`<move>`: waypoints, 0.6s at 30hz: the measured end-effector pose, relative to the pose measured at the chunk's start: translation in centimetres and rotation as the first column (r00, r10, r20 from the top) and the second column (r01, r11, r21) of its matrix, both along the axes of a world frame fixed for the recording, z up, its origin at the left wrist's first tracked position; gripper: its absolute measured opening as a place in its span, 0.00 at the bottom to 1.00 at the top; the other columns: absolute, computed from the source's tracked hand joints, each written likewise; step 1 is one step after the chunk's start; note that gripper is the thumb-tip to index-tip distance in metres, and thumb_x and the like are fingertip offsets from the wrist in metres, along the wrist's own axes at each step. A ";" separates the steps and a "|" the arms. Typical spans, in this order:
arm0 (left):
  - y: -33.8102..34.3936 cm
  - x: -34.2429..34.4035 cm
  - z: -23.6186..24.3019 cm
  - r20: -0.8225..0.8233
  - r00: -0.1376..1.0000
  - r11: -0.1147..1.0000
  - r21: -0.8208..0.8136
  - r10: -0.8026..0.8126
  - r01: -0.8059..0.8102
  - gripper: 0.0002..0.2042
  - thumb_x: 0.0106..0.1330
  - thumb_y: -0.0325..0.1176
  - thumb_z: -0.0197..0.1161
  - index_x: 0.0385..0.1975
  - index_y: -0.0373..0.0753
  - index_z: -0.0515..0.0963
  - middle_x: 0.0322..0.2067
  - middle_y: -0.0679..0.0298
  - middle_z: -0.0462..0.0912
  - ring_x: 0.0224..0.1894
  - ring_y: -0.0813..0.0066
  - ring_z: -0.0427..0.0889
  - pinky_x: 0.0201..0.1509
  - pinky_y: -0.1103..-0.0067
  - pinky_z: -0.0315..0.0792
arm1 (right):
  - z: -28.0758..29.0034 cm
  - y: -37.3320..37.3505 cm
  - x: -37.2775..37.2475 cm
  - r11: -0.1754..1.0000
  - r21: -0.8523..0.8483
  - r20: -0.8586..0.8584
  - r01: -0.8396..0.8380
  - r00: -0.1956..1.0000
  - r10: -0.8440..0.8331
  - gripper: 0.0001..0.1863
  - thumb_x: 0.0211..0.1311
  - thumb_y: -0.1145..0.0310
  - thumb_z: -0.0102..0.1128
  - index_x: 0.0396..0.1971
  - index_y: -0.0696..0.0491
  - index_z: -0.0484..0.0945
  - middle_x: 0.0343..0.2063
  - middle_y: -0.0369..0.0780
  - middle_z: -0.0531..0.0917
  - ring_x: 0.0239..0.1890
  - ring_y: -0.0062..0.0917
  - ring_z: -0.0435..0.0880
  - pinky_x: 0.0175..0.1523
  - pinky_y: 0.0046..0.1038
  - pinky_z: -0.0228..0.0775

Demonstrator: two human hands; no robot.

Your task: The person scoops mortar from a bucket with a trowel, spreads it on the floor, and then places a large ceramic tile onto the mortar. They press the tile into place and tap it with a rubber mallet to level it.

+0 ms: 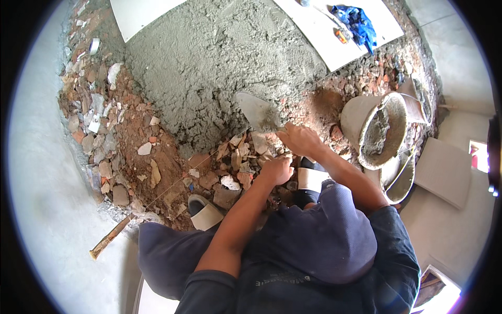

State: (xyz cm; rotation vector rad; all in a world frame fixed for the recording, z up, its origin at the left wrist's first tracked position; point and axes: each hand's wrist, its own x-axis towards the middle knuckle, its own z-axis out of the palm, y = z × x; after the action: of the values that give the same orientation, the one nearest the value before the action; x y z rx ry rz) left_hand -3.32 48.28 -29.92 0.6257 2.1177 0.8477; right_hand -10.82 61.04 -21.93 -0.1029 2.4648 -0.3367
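Observation:
My right hand (303, 140) is closed round the handle of a pointed trowel (253, 109), whose grey blade reaches left over the near edge of the wet mortar bed (193, 68). Some mortar clings to the blade close to the handle. My left hand (277, 169) is closed just nearer and to the left, above broken brick and stone rubble (227, 180); whatever its fingers may hold is hidden. A thin string (180, 179) runs slantwise from a wooden stake (111, 238) across the rubble toward the mortar.
White tiles (355, 44) lie at the mortar's far side, one bearing a blue plastic bag (356, 25) and tools. Mortar-smeared buckets (361, 123) stand on the right, beside a loose tile (443, 171). My sandalled feet (205, 213) rest on rubble. Pale walls (44, 157) flank the strip.

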 end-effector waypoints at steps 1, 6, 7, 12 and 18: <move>0.1 0.0 -0.1 -0.019 1.000 1.000 0.017 0.009 -0.009 0.18 0.65 0.43 0.52 0.47 0.37 0.73 0.49 0.51 0.78 0.49 0.54 0.80 0.53 0.60 0.72 | 0.2 0.3 -0.5 1.000 0.028 0.004 0.010 1.000 -0.010 0.25 0.71 0.51 0.41 0.45 0.62 0.68 0.24 0.50 0.81 0.26 0.38 0.83 0.29 0.38 0.75; 0.2 0.0 0.1 -0.006 0.997 0.997 -0.017 -0.075 0.074 0.18 0.65 0.42 0.51 0.46 0.34 0.74 0.46 0.48 0.80 0.45 0.50 0.81 0.49 0.59 0.73 | -1.0 4.4 -1.5 0.718 0.609 0.025 -0.336 0.914 0.406 0.18 0.72 0.60 0.42 0.52 0.58 0.66 0.26 0.38 0.77 0.22 0.23 0.78 0.22 0.26 0.74; 0.1 -0.2 0.1 -0.030 0.997 0.997 -0.014 -0.076 0.076 0.19 0.65 0.42 0.51 0.46 0.33 0.75 0.45 0.46 0.80 0.44 0.49 0.81 0.49 0.59 0.74 | -1.2 5.9 -1.1 0.835 0.527 -0.068 -0.159 0.971 0.228 0.19 0.71 0.59 0.44 0.53 0.57 0.67 0.29 0.40 0.77 0.25 0.24 0.79 0.28 0.28 0.77; -0.4 -0.7 0.3 -0.003 1.000 0.998 0.064 -0.015 0.016 0.17 0.64 0.41 0.52 0.42 0.32 0.75 0.39 0.46 0.82 0.41 0.47 0.81 0.45 0.58 0.74 | -2.1 12.0 -0.8 0.829 -0.199 0.174 0.523 0.851 -0.495 0.31 0.63 0.50 0.57 0.58 0.59 0.67 0.45 0.48 0.77 0.35 0.28 0.80 0.37 0.24 0.80; 0.5 1.2 -0.3 0.038 0.991 0.992 0.000 -0.125 0.125 0.15 0.63 0.39 0.52 0.40 0.35 0.77 0.38 0.46 0.82 0.41 0.50 0.82 0.46 0.60 0.74 | -4.8 3.5 0.9 0.983 0.068 0.072 -0.168 0.984 0.163 0.24 0.64 0.69 0.47 0.60 0.61 0.62 0.37 0.46 0.76 0.26 0.21 0.73 0.23 0.19 0.68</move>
State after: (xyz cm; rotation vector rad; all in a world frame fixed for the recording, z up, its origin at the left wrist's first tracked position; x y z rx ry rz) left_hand -2.17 48.83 -30.25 0.7277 2.0226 0.7811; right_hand -9.89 64.50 -26.69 -0.2599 2.3805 -0.1741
